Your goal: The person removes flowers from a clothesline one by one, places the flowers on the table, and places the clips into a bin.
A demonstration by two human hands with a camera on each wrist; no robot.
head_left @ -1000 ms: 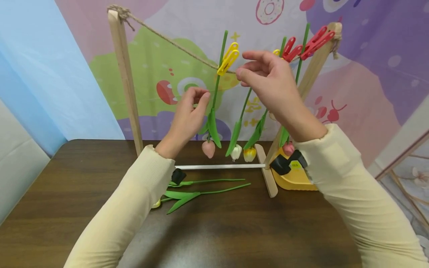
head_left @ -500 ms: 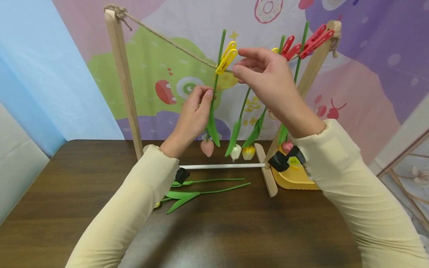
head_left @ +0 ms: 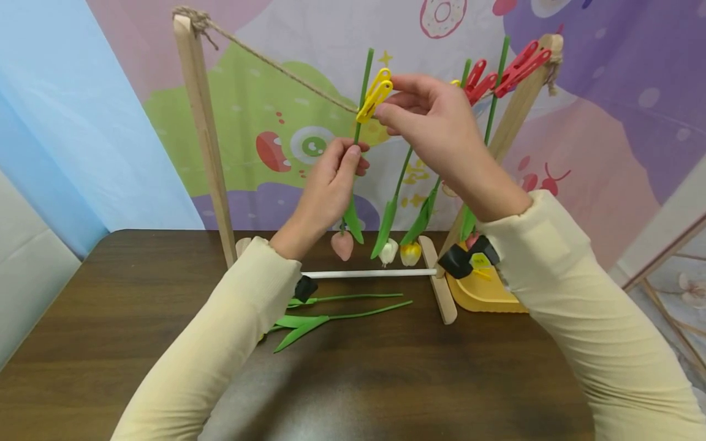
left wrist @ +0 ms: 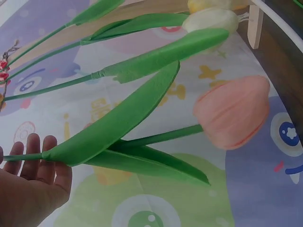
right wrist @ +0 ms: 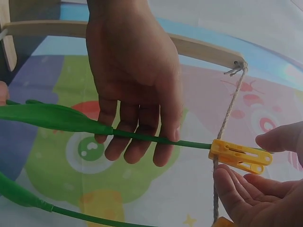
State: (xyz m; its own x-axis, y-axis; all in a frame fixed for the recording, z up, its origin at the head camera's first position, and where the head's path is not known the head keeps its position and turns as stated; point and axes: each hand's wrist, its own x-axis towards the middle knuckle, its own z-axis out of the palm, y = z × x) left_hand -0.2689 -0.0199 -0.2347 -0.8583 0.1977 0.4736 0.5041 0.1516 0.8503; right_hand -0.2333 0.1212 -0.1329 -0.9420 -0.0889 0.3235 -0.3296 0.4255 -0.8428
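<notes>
Left grip (head_left: 332, 179) pinches a pink tulip's stem (right wrist: 194, 144); right grip (head_left: 441, 125), fingers apart, flanks a yellow clothespin (right wrist: 219, 149).

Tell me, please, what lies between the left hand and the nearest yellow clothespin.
Only bare green stem lies between the left hand and that yellow clothespin, as the right wrist view shows.
</notes>
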